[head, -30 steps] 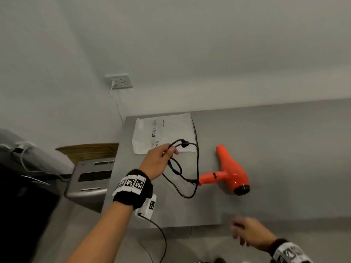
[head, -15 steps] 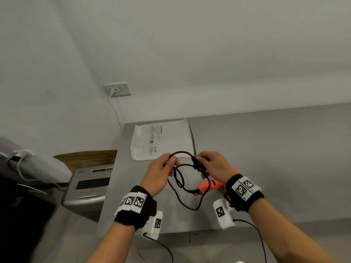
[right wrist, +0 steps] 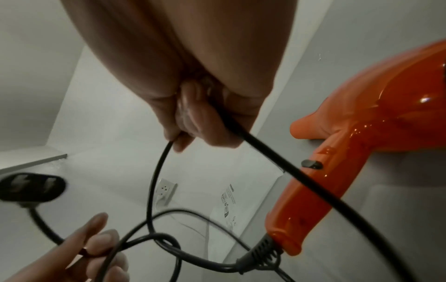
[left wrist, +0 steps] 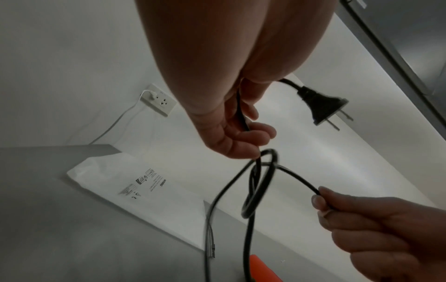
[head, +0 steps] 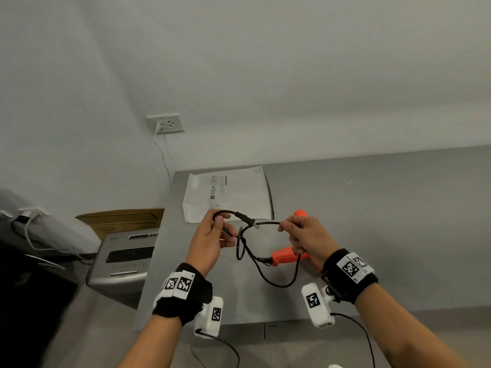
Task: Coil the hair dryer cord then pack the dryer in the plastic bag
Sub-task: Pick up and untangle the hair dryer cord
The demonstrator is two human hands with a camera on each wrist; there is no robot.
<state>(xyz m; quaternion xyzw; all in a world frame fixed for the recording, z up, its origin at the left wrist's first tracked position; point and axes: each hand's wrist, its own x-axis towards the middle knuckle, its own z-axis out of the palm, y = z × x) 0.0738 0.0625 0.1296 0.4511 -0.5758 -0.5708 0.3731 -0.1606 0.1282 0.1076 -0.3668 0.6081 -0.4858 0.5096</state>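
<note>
Hair dryer (head: 288, 254), orange, is lying on the grey table (head: 385, 235), partly hidden by the right hand (head: 305, 239). At its eleven o'clock, the white plastic bag (head: 239, 195) is lying flat. The black cord (head: 279, 282) is being held looped above the table: it is being pinched by the right hand and gripped by the curled left hand (head: 210, 243), the plug (left wrist: 322, 106) jutting out beside that hand.

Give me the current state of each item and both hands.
cord: partly looped, held up between both hands, not fully coiled
plug: unplugged, hanging free beside the left hand
left hand: grips cord loops
right hand: pinches cord
hair dryer: lying on the table
plastic bag: flat, empty-looking
</note>
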